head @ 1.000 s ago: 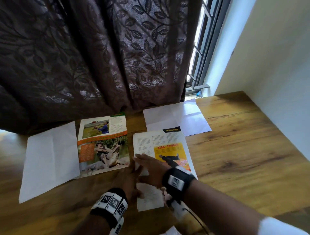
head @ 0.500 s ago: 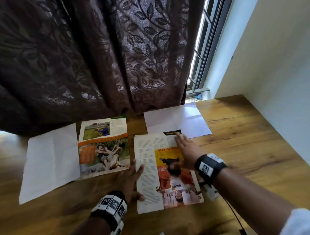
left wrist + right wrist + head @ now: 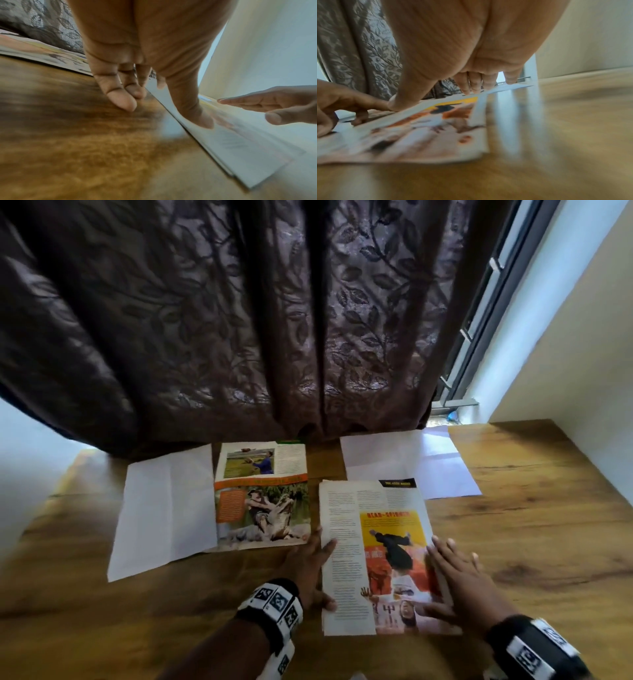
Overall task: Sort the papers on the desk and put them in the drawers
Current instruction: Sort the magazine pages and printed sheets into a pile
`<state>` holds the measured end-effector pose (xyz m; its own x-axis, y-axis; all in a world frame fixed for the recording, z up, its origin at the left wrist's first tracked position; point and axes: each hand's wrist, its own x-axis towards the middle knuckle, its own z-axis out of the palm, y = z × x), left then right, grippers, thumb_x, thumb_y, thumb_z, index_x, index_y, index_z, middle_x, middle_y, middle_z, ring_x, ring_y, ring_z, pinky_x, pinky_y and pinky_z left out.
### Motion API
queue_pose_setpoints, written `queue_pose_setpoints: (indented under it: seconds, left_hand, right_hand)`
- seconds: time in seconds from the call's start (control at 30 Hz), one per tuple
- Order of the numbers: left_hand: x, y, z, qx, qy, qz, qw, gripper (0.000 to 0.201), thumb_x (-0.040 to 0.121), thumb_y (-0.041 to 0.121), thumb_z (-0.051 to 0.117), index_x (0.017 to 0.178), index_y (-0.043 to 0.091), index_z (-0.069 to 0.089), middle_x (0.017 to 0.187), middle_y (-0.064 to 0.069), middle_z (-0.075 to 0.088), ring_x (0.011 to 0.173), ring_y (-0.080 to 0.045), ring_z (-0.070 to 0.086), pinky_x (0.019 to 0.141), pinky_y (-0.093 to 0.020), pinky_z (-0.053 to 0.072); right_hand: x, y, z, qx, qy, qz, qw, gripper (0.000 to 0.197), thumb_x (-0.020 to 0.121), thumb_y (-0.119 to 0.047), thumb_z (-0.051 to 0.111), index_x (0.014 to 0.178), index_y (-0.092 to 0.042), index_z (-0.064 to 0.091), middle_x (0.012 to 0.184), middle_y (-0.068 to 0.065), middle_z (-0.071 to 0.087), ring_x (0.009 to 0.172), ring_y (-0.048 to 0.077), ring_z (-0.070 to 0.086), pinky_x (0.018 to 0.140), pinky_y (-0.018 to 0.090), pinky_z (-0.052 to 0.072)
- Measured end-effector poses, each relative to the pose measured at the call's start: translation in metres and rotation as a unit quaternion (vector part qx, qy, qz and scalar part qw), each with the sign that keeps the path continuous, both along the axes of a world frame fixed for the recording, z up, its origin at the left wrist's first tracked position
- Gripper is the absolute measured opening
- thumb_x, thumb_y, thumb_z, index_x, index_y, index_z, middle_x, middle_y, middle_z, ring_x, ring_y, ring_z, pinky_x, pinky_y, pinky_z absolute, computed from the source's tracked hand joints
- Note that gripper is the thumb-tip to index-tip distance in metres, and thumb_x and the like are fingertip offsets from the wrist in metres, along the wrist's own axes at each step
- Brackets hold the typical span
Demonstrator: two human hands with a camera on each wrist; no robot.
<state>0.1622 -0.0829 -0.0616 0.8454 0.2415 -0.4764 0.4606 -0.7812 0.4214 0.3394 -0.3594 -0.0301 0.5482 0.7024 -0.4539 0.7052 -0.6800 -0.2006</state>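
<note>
Your daylight came from the window (image 3: 486,313) at far right, past the dark curtain (image 3: 239,320), leaving the desk (image 3: 534,508) dim and glossy. Your head view bent at its edges, and both wrist views were smeared with blur, the near wood soft.

A red headline reading roughly "BEAR-SPINNER", its letters blurred, runs across the yellow panel of the magazine page (image 3: 373,546) lying nearest on the wooden desk. A black tab (image 3: 397,483) at that page's top right corner carries yellow lettering too small to make out, and its columns of body print are likewise illegible. The orange banner and orange text box on the second magazine page (image 3: 262,494), to the left, hold print that cannot be read, and the wrist bands (image 3: 274,602) show only black-and-white square marker patterns.
</note>
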Motion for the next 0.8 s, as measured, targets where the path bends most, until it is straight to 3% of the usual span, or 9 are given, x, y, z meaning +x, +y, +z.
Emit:
queue_pose_setpoints:
  seconds: [0.07,0.17,0.3,0.4,0.47,0.57,0.67,0.73,0.8]
  left_hand:
    - [-0.011,0.008,0.007,-0.061,-0.047,0.042,0.996,0.116,0.07,0.049,0.081,0.154,0.038,0.002,0.164,0.004,-0.006,0.15,-0.023,0.002,0.122,-0.048,0.014]
    - [-0.038,0.037,0.027,-0.122,-0.131,0.165,0.97,0.087,0.081,0.049,0.071,0.151,0.031,0.025,0.155,0.003,0.032,0.133,-0.024,0.043,0.11,-0.044,0.039]
    - [-0.099,0.101,0.053,0.027,-0.212,0.272,0.938,0.044,0.085,0.036,0.071,0.126,0.028,0.058,0.122,0.004,0.063,0.101,-0.009,0.059,0.093,-0.029,0.05]
    - [-0.157,0.159,0.047,0.079,-0.196,0.37,0.905,0.045,0.085,0.036,0.07,0.127,0.027,0.057,0.131,-0.001,0.055,0.12,-0.021,0.053,0.103,-0.041,0.046]
    - [-0.189,0.191,0.039,0.12,-0.145,0.378,0.906,0.051,0.089,0.035,0.064,0.137,0.025,0.051,0.146,-0.004,0.045,0.133,-0.027,0.041,0.11,-0.043,0.039]
    - [-0.216,0.213,0.031,0.115,-0.096,0.331,0.932,0.057,0.094,0.034,0.058,0.147,0.025,0.04,0.157,0.0,0.03,0.141,-0.025,0.033,0.115,-0.037,0.032]
    - [-0.223,0.214,0.021,0.105,-0.086,0.301,0.944,0.06,0.093,0.038,0.056,0.149,0.026,0.037,0.159,0.004,0.027,0.142,-0.02,0.033,0.117,-0.032,0.03]
    - [-0.226,0.211,0.017,0.126,-0.07,0.28,0.949,0.061,0.095,0.042,0.05,0.151,0.03,0.03,0.161,0.007,0.021,0.145,-0.017,0.025,0.118,-0.032,0.028]
    - [-0.227,0.212,0.016,0.145,-0.06,0.255,0.954,0.06,0.096,0.045,0.045,0.152,0.033,0.025,0.161,0.009,0.017,0.146,-0.016,0.021,0.118,-0.033,0.028]
  right_hand:
    - [-0.013,0.023,0.006,0.044,0.0,-0.002,0.999,0.108,0.076,-0.081,0.047,0.157,-0.032,-0.006,0.16,-0.011,-0.022,0.151,0.013,-0.015,0.123,0.043,-0.006]
    - [-0.036,0.07,0.013,0.13,0.01,0.015,0.991,0.091,0.082,-0.077,0.048,0.158,-0.036,0.017,0.163,-0.015,0.004,0.155,0.016,0.005,0.124,0.042,0.006]
    - [-0.073,0.143,0.022,0.166,0.042,0.027,0.985,0.069,0.09,-0.067,0.048,0.15,-0.036,0.038,0.15,-0.023,0.03,0.147,0.012,0.029,0.118,0.029,0.022]
    - [-0.104,0.207,0.033,0.193,0.131,-0.003,0.972,0.055,0.092,-0.048,0.065,0.142,-0.032,0.049,0.143,-0.015,0.046,0.133,0.011,0.046,0.107,0.022,0.036]
    - [-0.12,0.25,0.034,0.221,0.199,-0.036,0.954,0.048,0.092,-0.032,0.07,0.137,-0.028,0.055,0.138,-0.008,0.056,0.119,0.008,0.057,0.095,0.019,0.045]
    - [-0.138,0.31,0.029,0.203,0.282,-0.078,0.934,0.05,0.09,-0.032,0.07,0.137,-0.021,0.057,0.125,-0.004,0.066,0.107,0.011,0.065,0.09,0.029,0.055]
    - [-0.154,0.352,0.018,0.182,0.342,-0.137,0.911,0.065,0.073,-0.042,0.078,0.13,-0.015,0.06,0.115,0.002,0.07,0.098,0.02,0.07,0.089,0.04,0.059]
    - [-0.169,0.372,0.016,0.183,0.354,-0.167,0.902,0.048,0.075,-0.038,0.08,0.115,-0.016,0.066,0.108,0.0,0.072,0.095,0.021,0.07,0.087,0.039,0.06]
    - [-0.181,0.383,0.015,0.185,0.367,-0.176,0.894,0.014,0.086,-0.025,0.077,0.096,-0.019,0.068,0.094,0.0,0.073,0.083,0.019,0.071,0.073,0.032,0.061]
